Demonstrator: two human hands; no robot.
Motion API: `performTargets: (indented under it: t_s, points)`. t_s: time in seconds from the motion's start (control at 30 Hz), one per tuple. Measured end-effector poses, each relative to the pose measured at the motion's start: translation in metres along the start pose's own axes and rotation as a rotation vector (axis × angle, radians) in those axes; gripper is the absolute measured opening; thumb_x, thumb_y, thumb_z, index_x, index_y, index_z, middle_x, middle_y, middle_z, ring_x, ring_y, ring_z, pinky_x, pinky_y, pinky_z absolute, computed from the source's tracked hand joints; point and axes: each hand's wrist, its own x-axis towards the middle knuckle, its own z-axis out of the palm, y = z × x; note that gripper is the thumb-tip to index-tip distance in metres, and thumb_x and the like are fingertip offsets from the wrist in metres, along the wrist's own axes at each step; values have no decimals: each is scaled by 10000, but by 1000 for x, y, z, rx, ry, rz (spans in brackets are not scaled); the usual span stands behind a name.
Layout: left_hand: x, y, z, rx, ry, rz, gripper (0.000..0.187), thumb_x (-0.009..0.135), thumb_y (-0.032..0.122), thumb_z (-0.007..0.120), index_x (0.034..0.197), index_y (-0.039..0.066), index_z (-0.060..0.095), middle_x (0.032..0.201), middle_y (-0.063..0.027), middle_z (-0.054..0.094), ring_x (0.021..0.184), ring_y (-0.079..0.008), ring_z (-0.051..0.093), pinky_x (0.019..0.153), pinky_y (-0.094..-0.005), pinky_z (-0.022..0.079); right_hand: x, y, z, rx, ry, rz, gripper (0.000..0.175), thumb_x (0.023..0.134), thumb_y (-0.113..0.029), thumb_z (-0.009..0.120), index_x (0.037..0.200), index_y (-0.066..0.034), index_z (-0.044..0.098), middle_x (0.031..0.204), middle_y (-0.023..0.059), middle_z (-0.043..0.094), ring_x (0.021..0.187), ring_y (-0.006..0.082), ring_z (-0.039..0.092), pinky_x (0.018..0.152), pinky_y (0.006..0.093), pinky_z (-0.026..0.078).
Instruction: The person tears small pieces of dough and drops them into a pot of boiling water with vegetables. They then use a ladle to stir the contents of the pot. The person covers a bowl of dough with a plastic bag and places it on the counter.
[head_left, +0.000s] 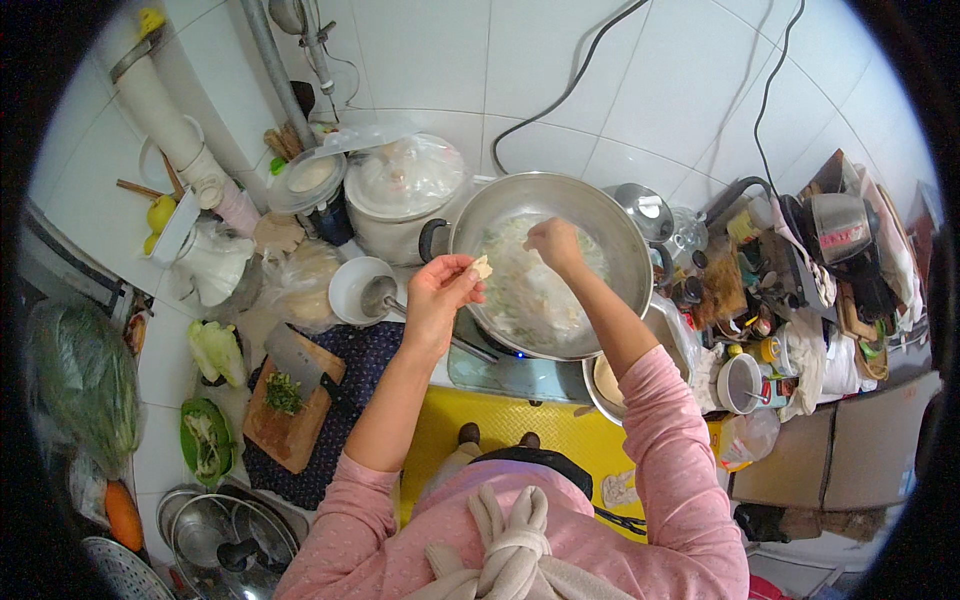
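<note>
A small pale piece of dough is pinched between the thumb and fingers of my left hand, at the left side of a wide steel pot. My right hand is over the pot, fingers bent downward; whether anything is between its fingertips I cannot tell. Steaming pale soup with green bits fills the bottom of the pot. Below my left hand, a ladle rests in a white bowl. Partly under my right forearm, a steel basin holds more pale dough.
Left of me, a cleaver and chopped greens lie on a wooden cutting board. Glass lids stand at the lower left. A lidded white pot is behind the bowl. Jars, a white cup and bags crowd the right side.
</note>
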Motion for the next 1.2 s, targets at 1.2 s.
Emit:
performTargets:
  t_s: [1.2]
  points:
    - [8,-6,3,-24,1,-23,153,828,91,573,935,-17,557,798,-58,588,644,-109,541,527,-222,445,-21,-64,-50,555,-170,-120,207,767,-155,622,948,-58,646,847,93,646,726,180,602,682,300,470]
